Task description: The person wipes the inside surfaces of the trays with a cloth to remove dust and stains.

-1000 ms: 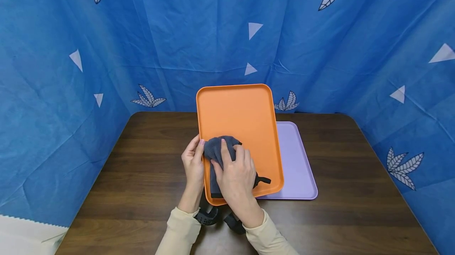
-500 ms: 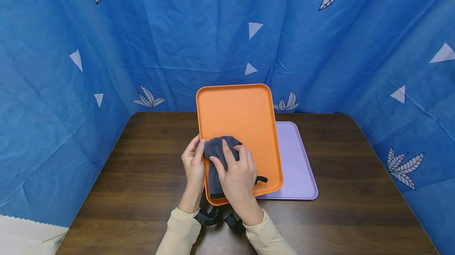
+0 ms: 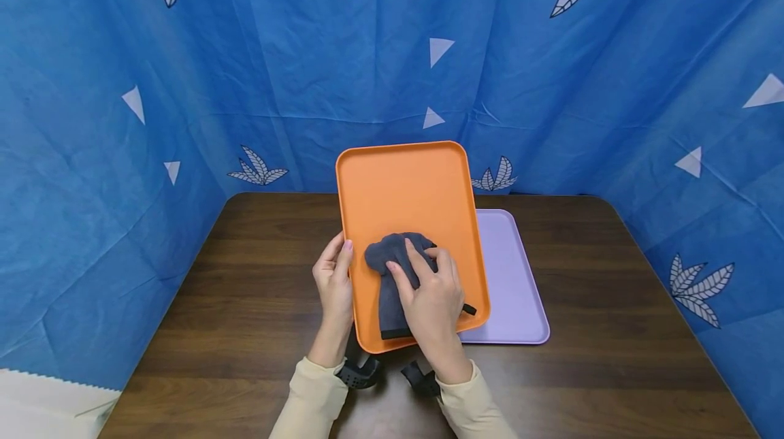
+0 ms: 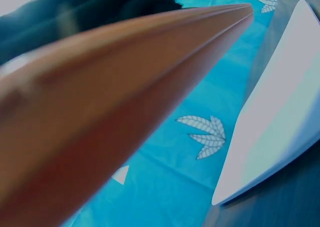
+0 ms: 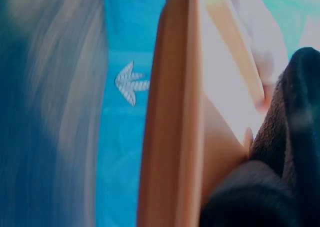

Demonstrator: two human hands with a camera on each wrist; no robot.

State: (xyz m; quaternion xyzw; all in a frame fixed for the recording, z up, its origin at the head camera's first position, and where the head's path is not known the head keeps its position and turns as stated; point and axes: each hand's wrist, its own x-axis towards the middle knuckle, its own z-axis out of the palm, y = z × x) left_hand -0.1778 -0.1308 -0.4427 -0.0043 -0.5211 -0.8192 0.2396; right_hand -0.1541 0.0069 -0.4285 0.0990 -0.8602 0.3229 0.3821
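Note:
An orange rectangular tray (image 3: pixel 404 187) is held up off the table, tilted toward the head camera. My left hand (image 3: pixel 333 282) grips its left edge, thumb over the rim and the other fingers behind. Against the tray's inner face, in the lower middle, my right hand (image 3: pixel 433 303) holds a bunched dark grey cloth (image 3: pixel 393 299) with black edging. A black loop (image 3: pixel 469 309) of the cloth sticks out right of that hand. The left wrist view shows the tray's side (image 4: pixel 125 87) close up, with the dark cloth (image 4: pixel 100 12) beyond it. Cloth (image 5: pixel 300 112) also fills the right of the right wrist view.
A light purple tray (image 3: pixel 511 275) lies on the dark wooden table (image 3: pixel 269 275), partly hidden behind the orange one. Blue curtain (image 3: pixel 294 71) with leaf and triangle prints hangs round the back and sides. Black straps (image 3: pixel 360 374) sit at both wrists.
My right hand has slid the cloth to the right across the tray, away from the left rim and my left thumb. The left hand stays in place; the tray has barely shifted.

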